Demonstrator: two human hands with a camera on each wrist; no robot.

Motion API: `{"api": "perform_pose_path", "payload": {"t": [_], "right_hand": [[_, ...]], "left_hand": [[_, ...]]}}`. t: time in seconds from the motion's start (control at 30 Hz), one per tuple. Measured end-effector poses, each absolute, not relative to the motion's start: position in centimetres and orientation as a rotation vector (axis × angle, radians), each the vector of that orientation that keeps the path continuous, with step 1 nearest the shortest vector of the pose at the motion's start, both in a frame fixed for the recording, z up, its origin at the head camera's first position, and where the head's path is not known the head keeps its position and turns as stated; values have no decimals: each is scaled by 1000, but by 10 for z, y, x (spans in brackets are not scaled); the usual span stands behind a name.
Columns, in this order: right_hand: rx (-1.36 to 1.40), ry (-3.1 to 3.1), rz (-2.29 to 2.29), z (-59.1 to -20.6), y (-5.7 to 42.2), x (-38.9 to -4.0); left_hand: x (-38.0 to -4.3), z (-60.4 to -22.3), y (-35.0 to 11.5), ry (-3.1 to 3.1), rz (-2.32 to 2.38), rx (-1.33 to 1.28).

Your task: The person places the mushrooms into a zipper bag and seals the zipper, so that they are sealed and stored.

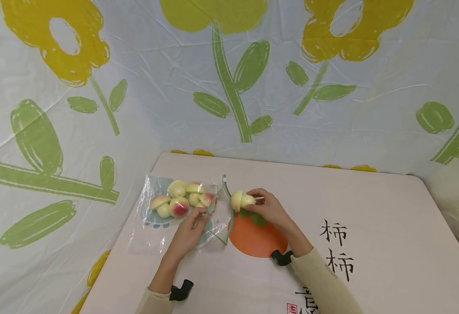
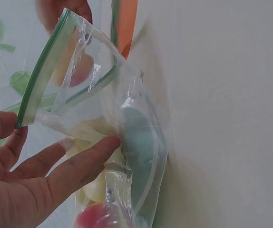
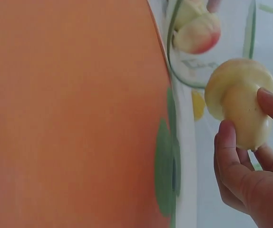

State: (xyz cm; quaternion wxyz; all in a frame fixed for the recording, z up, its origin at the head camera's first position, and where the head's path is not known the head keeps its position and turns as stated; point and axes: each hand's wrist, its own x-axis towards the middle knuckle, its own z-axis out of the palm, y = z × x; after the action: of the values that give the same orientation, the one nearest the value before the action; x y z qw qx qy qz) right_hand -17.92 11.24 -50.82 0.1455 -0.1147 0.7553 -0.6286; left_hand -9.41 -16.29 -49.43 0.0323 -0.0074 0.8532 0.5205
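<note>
A transparent zip bag with a green zip edge lies on the table, its mouth spread toward the right. Inside are several cream toy mushrooms, some with red-tinted caps. My left hand pinches one side of the mouth; in the left wrist view that hand has thumb and finger on the green zip strip, other fingers against the plastic. Just right of the opening, my right hand holds another mushroom by its stem. The right wrist view shows this mushroom with its pale cap toward the bag.
The pale table mat carries a printed orange persimmon below the right hand and black characters farther right. A flower-patterned curtain stands behind and to the left. Black fittings sit at both wrists.
</note>
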Motion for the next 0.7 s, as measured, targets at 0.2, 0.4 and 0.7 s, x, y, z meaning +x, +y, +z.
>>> {"api": "perform_pose_path", "payload": {"t": [0.2,0.4,0.7], "right_hand": [[-307,2186,-1803,-509,93,-180],[-295,2248,-1794,-512,76,-182],[-267,2284,-1758,-511,60,-179]], "left_hand": [[-94,-495,-163,2635,1598,-9],[-93,-493,-163,2637,1604,-5],[-94,-495,-165,2680,1573,47]]}}
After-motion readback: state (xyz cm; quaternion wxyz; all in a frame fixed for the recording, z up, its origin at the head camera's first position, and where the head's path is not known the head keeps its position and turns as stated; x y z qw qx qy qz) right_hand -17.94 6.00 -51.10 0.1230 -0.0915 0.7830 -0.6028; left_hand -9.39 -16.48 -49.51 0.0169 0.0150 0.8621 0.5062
